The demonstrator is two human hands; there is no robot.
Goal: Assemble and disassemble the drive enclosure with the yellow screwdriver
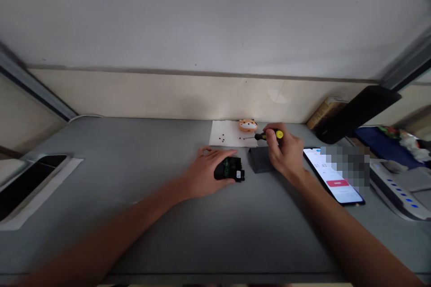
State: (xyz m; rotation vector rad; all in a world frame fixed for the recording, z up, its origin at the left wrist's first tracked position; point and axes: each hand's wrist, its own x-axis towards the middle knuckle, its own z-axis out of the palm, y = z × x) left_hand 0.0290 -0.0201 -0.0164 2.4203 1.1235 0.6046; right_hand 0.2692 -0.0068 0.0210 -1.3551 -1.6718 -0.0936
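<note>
My left hand (206,172) is closed around a small black device with an exposed green circuit board (232,168), which rests on the grey table. In my right hand (286,150) is a screwdriver (269,136) with a black and yellow handle, its thin shaft pointing left. The shaft's tip is over a white sheet of paper (232,131), close to a small dark screw (240,138). Several more tiny screws (222,138) lie on the paper's left part. A dark flat cover (259,161) lies between the device and my right hand, partly hidden by that hand.
An orange animal-faced case (248,125) sits at the paper's back edge. To the right are a lit phone (336,179), a white power strip (397,188), a black upright object (357,112) and a box (326,110). Another dark-screened device (30,179) lies far left. A wall closes off the back.
</note>
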